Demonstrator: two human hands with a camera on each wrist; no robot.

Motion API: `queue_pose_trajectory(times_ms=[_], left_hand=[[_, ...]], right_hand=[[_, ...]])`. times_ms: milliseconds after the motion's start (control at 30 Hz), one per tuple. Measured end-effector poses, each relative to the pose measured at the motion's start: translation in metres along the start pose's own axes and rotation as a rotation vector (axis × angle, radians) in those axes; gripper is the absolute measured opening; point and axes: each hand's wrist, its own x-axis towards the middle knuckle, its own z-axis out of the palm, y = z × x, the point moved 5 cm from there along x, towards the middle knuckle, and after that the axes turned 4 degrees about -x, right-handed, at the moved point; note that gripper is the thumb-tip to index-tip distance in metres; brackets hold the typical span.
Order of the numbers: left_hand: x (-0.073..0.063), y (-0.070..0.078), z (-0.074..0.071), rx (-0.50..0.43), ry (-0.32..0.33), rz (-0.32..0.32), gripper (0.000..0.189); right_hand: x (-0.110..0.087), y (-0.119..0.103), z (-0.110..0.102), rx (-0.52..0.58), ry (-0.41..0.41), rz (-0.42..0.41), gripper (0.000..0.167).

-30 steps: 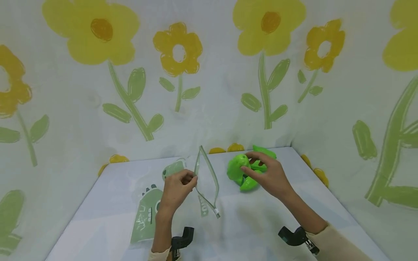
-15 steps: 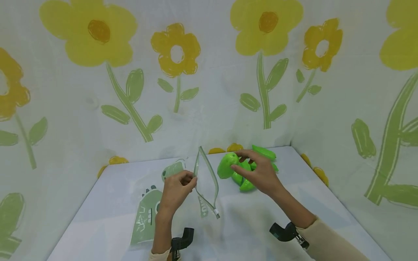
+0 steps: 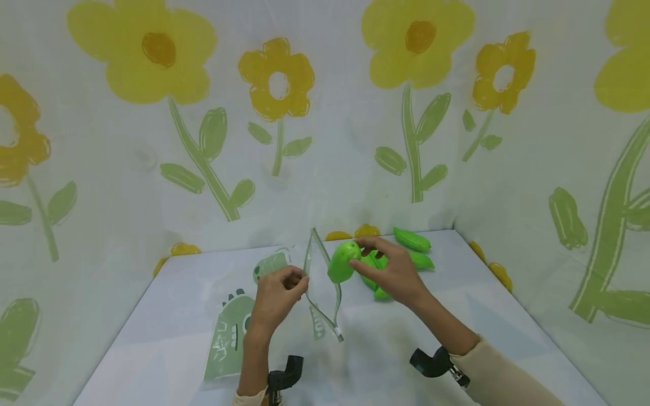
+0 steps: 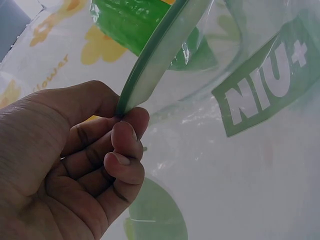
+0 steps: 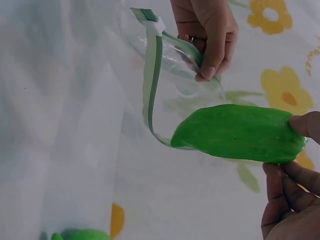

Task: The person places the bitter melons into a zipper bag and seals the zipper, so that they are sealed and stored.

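My left hand (image 3: 276, 299) pinches the green zip edge of a clear zip bag (image 4: 150, 65), whose mouth gapes in a diamond shape. Green cartoon monster print (image 3: 225, 344) and a "NIU+" label (image 4: 265, 80) show on the bag. Between thumb and fingertips, my right hand (image 3: 393, 273) holds a glossy green oblong toy vegetable (image 5: 240, 132) by one end. Its free end lies at the right side of the bag's mouth, overlapping the zip edge in the right wrist view. Whether it touches the bag I cannot tell.
Several more green toy vegetables (image 3: 412, 239) lie at the back right of the white table (image 3: 457, 338), partly behind my right hand. A white cloth wall (image 3: 325, 186) printed with yellow flowers rises behind the table and at both sides.
My right hand has lifted the toy vegetable from the group and carried it left to the bag's mouth. The left hand has kept its pinch on the bag, nearly still.
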Motion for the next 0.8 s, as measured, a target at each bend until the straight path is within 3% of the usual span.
queue_pose_trajectory(times_ms=[800], left_hand=[[0.0,0.006,-0.002,-0.01,-0.007,0.017,0.003]], right_hand=[[0.005,0.0,0.034,-0.01,-0.072,-0.014,0.039]])
